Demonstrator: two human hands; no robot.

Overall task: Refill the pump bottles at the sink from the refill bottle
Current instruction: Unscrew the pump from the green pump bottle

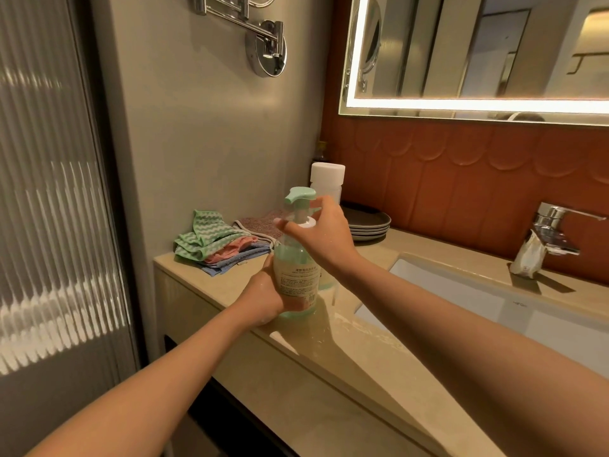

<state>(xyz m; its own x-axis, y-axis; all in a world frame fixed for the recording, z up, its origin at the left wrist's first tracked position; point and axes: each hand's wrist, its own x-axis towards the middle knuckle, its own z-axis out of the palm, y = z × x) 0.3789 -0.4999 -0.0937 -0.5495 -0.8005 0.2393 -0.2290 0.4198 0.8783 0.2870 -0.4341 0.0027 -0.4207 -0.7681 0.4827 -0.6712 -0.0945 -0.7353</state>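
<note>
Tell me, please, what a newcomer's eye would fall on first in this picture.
First the pump bottle with its green top, upright at the counter left of the sink: the left hand grips its body and the right hand holds its neck. Next the brightly lit mirror at upper right, then the folded cloths behind the bottle, to its left.
</note>
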